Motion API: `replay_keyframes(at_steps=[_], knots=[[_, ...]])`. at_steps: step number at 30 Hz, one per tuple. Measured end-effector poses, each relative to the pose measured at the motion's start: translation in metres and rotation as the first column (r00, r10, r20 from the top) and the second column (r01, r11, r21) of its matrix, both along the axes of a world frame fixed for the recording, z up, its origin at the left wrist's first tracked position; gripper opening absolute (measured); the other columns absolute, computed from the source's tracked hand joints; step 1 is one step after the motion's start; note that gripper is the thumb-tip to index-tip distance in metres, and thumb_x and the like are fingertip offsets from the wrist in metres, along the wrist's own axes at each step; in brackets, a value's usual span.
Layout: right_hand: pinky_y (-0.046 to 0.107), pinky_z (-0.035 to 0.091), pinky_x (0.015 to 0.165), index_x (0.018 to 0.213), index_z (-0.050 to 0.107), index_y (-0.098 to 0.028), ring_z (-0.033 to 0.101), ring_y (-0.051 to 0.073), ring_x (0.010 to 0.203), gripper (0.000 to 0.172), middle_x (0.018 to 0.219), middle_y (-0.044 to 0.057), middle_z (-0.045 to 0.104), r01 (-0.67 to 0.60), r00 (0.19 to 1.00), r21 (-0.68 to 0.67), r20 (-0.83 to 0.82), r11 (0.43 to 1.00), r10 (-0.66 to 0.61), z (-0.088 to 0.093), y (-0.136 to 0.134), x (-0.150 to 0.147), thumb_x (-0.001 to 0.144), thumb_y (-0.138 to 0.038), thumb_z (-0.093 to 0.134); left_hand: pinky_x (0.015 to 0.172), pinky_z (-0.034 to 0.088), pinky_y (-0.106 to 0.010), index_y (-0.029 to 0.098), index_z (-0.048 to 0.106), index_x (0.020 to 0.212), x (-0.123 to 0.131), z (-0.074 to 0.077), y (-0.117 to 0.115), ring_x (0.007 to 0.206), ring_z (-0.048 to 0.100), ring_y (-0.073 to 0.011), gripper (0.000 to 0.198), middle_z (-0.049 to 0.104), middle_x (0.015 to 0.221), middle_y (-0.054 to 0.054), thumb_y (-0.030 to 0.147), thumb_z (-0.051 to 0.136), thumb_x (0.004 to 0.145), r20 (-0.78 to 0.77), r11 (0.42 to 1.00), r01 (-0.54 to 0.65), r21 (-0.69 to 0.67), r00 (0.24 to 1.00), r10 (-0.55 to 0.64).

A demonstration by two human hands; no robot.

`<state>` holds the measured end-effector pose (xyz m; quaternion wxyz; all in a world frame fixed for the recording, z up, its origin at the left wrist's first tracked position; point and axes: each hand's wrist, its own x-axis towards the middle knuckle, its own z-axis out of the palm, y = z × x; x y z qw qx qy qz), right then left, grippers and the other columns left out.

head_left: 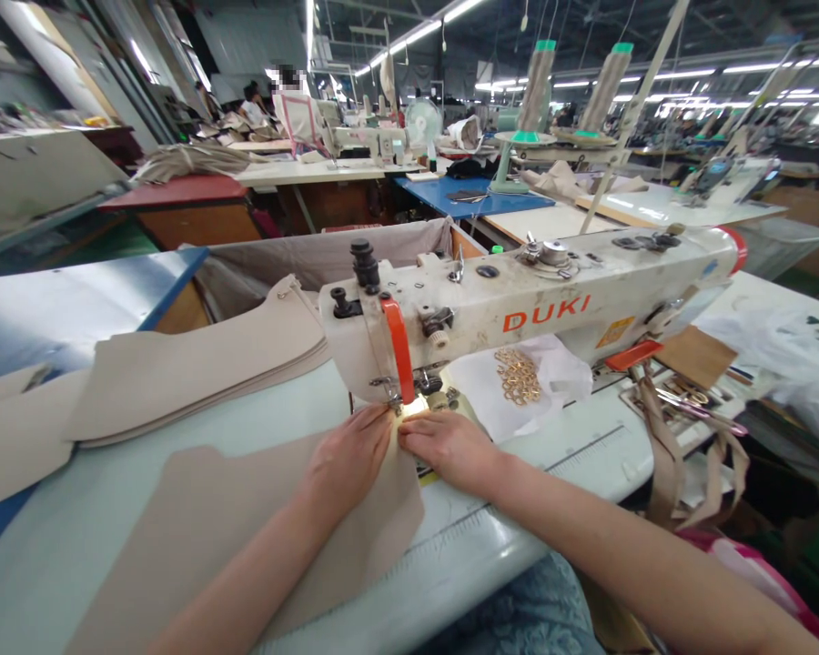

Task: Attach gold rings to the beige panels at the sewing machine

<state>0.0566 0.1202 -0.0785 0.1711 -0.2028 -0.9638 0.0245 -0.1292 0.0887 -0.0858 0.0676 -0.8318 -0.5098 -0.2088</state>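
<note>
1. Nearest the camera are the person's left forearm (266, 564) and right forearm (621, 544), converging from the two lower corners toward the head of the sewing machine (552, 309).
2. Locate the beige panel (218, 509). It lies flat on the pale table (109, 482), beneath the left hand and forearm, with its right end beside the machine head.
3. Governing relation, as judged: from the fingertips, most of the panel extends leftward and back toward the person. The left hand (350, 455) rests on it and is nearer its main area; the right hand (450, 446) is at its right end, close to the lit spot under the orange lever (397, 350).
4. Panel orientation: the long axis runs diagonally, from lower left to the machine head at upper right. One rounded corner points right, toward the ruler (464, 525) marked along the table edge.
5. Left fingers: together, extended, pointing away from the person toward the machine head.
6. Right fingers: together, bent, pointing left. Whether either hand pinches the cloth cannot be told.
7. Adjacent items: stacked panels (205, 364) beyond the beige panel; gold metal pieces (519, 376) on white cloth (478, 387) behind the right hand.
</note>
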Motion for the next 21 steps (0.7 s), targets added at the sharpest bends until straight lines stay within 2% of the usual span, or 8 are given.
replay_keyframes(at_steps=[3,6,9,12,16,17,19,21], knots=[[0.029,0.046,0.088,0.089,0.063,-0.013,0.06,0.017,0.099,0.012,0.102,0.009,0.068,-0.012,1.0,0.015,0.023,1.0,0.012,0.002,0.001,-0.001,0.092,-0.015,0.052,0.084,0.055,-0.034,0.014,0.064,0.102,0.0,-0.002,-0.003,0.096,0.065,-0.0202,0.032,0.069,0.103,-0.011,0.022,0.033,0.093,0.007,1.0,-0.021,-0.007,1.0,0.021],[0.03,0.047,0.087,0.085,0.062,-0.013,0.06,0.018,0.094,0.01,0.093,0.007,0.068,-0.083,0.995,0.034,0.063,0.996,0.081,0.004,-0.009,-0.003,0.09,-0.016,0.055,0.086,0.055,-0.034,0.013,0.064,0.105,-0.004,-0.006,-0.018,0.1,0.064,-0.0209,0.033,0.069,0.107,-0.012,0.02,0.034,0.092,-0.003,1.0,-0.011,0.021,1.0,0.012],[0.031,0.048,0.087,0.085,0.062,-0.014,0.06,0.018,0.093,0.007,0.091,0.006,0.067,-0.152,0.988,0.049,0.038,0.987,0.15,0.003,-0.03,-0.006,0.088,-0.017,0.057,0.09,0.054,-0.033,0.015,0.064,0.106,-0.008,-0.007,-0.045,0.104,0.063,-0.02,0.033,0.069,0.108,-0.01,0.018,0.035,0.092,0.005,0.998,-0.006,0.061,1.0,0.005],[0.031,0.048,0.088,0.086,0.062,-0.014,0.06,0.017,0.094,0.007,0.094,0.007,0.068,-0.158,0.986,0.044,-0.046,0.986,0.16,0.001,-0.051,-0.008,0.089,-0.017,0.056,0.091,0.053,-0.032,0.016,0.064,0.109,-0.007,0.001,-0.071,0.104,0.064,-0.0191,0.032,0.069,0.11,-0.01,0.018,0.037,0.091,0.034,0.998,-0.056,0.039,0.998,0.054],[0.032,0.05,0.088,0.09,0.064,-0.015,0.062,0.017,0.097,0.012,0.099,0.008,0.07,-0.141,0.981,0.028,-0.135,0.99,0.143,-0.003,-0.063,-0.008,0.092,-0.017,0.052,0.095,0.05,-0.034,0.017,0.048,0.131,-0.008,0.011,-0.114,0.116,0.057,-0.0214,0.044,0.06,0.127,-0.011,0.03,0.044,0.089,0.017,0.987,-0.162,-0.015,0.987,0.162],[0.032,0.05,0.088,0.092,0.064,-0.015,0.062,0.017,0.098,0.013,0.101,0.008,0.07,-0.137,0.977,0.023,-0.16,0.99,0.139,-0.004,-0.063,-0.007,0.092,-0.017,0.051,0.097,0.048,-0.036,0.016,0.041,0.137,-0.011,0.009,-0.128,0.12,0.053,-0.0238,0.054,0.055,0.133,-0.012,0.037,0.046,0.088,-0.012,0.988,-0.153,-0.014,0.988,0.153],[0.031,0.051,0.089,0.096,0.065,-0.015,0.063,0.018,0.098,0.017,0.102,0.008,0.07,-0.144,0.964,0.0,-0.225,0.99,0.141,-0.006,-0.064,-0.007,0.093,-0.017,0.049,0.098,0.046,-0.038,0.016,0.029,0.144,-0.024,-0.001,-0.158,0.125,0.048,-0.0284,0.076,0.047,0.14,-0.014,0.052,0.05,0.081,-0.093,0.999,-0.049,0.004,0.994,0.049],[0.031,0.05,0.091,0.098,0.066,-0.014,0.064,0.017,0.098,0.019,0.101,0.008,0.071,-0.152,0.946,-0.062,-0.297,0.986,0.127,-0.007,-0.064,-0.006,0.093,-0.018,0.048,0.093,0.049,-0.035,0.021,0.025,0.146,-0.044,-0.01,-0.186,0.12,0.053,-0.0279,0.079,0.05,0.138,-0.01,0.052,0.051,0.078,-0.167,0.998,0.057,0.024,0.985,-0.052]])
